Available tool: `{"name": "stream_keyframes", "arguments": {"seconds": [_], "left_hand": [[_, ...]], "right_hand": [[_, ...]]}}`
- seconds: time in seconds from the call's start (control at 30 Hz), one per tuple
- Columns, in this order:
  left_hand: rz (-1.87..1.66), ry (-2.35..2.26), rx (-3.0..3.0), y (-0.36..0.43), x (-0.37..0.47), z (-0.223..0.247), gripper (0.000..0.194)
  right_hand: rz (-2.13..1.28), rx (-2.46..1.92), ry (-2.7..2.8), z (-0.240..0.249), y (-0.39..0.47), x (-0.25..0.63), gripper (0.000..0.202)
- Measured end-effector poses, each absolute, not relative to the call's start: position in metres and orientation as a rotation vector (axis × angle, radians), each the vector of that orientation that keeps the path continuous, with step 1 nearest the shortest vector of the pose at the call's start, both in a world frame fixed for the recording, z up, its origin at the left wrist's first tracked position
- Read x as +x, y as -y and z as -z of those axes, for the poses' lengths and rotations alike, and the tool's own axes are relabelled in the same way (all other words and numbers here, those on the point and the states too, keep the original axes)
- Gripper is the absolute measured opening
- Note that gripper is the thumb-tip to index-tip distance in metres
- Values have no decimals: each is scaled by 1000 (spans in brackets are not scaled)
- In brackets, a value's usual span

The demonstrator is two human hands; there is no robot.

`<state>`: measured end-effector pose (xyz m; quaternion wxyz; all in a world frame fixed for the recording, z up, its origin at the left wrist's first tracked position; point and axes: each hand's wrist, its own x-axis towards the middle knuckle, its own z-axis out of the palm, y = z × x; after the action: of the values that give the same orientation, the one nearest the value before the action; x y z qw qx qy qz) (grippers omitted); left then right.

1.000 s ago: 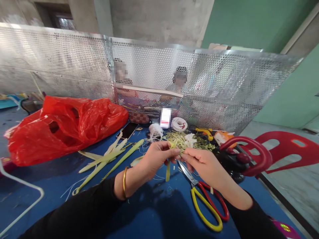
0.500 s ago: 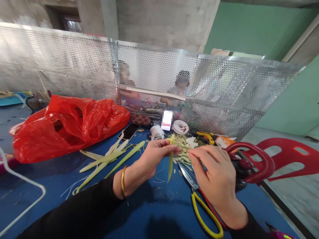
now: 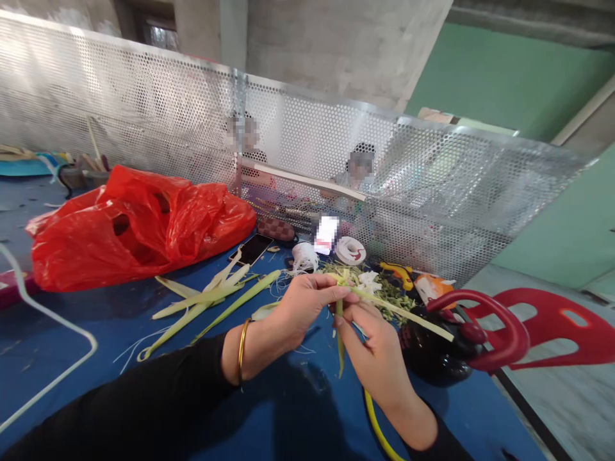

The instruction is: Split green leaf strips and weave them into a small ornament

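Over the blue table, my left hand, with a gold bangle at the wrist, pinches a folded crossing of pale green leaf strips. One strip sticks out to the right, past my right hand; another hangs down below the fingers. My right thumb and fingers are closed on the hanging strip, just under the fold. Below my right hand shows the yellow handle of the scissors; their blades are hidden. More long leaf strips lie in a crossed pile left of my left hand.
A red plastic bag fills the left side. Behind my hands lie a phone, a lit phone, white thread, a tape roll and leaf scraps. A black pot with a red handle stands right. Two people sit behind the perforated screen.
My right hand has moved left and down from the sideways strip to the hanging one, now covering most of the scissors. The sideways strip sticks out freely. The view has tilted slightly.
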<state>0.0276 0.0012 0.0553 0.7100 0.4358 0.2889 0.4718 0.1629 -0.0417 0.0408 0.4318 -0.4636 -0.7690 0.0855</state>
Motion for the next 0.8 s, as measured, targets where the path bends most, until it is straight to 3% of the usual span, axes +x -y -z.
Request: {"name": "stream_keyframes", "arguments": {"seconds": [0.43,0.67,0.8], "left_hand": [[-1130,-671,1035,-2,26,-58,14],[-1112,-724,1071,-6,22,-61,15],[-963,-657,1178,-4,19,-66,17]], "right_hand": [[-334,-1076,1953,-44,48,158,22],[-184,-1170,2007,-58,59,170,17],[66,-1280,1823,-72,57,191,20]]}}
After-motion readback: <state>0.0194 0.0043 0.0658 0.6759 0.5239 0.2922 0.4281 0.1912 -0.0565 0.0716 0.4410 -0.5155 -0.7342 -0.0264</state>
